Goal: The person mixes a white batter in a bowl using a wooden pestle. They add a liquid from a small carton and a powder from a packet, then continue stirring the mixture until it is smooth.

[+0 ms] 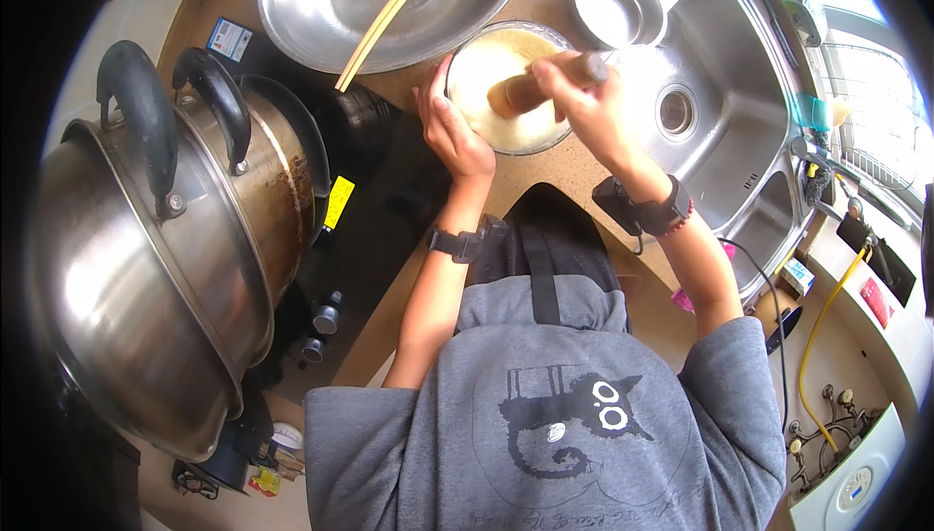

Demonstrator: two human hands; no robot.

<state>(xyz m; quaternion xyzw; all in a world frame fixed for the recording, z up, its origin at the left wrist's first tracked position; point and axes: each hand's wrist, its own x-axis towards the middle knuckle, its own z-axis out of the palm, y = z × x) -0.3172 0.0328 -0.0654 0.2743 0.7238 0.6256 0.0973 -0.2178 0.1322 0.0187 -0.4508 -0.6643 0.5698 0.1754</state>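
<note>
A glass bowl (524,152) stands on the speckled countertop (540,175). Pale yellow, mushy food (478,64) fills much of it. My left hand (460,133) cups the bowl's left side, fingers along the outer wall. In my right hand (587,101) is a thick wooden pestle (519,95), held at a slant over the bowl. Its lower end touches or dips into the food; the exact contact is hard to see.
Behind the bowl at left lies a large metal basin (314,13) with wooden chopsticks (385,19) across it. A small round metal pan (584,2) stands beside the steel sink (719,71). Stacked steel pots (117,239) with black handles crowd the left.
</note>
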